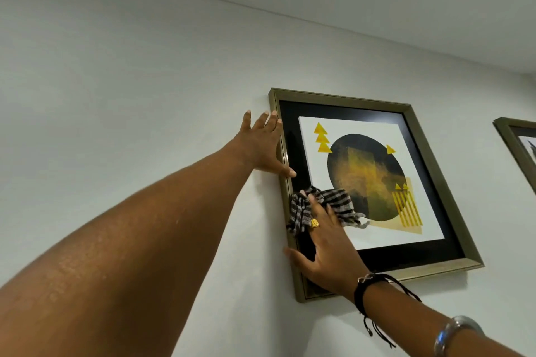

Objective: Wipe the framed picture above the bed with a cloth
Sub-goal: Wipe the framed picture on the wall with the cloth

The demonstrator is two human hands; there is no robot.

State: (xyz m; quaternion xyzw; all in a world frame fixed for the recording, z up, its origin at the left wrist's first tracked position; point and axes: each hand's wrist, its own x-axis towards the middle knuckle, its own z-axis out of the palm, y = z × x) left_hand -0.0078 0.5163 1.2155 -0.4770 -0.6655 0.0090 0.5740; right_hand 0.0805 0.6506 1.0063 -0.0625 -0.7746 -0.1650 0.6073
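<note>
Pressing the striped cloth (333, 203) flat on the glass at the lower left of the framed picture (342, 102), the right hand (322, 249) has its fingers spread and straight, gripping nothing (the cloth is pinned under them, not pinched). Left hand (264, 145) lies open too, palm on the wall (116, 95), thumb over the frame's left edge. Risk, as I judge it: a hard sideways stroke could tilt or unhook the picture, or the loose cloth could slip free and drop.

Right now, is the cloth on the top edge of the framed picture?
No, the right hand presses the striped cloth against the lower left of the framed picture, well below its top edge.
</note>
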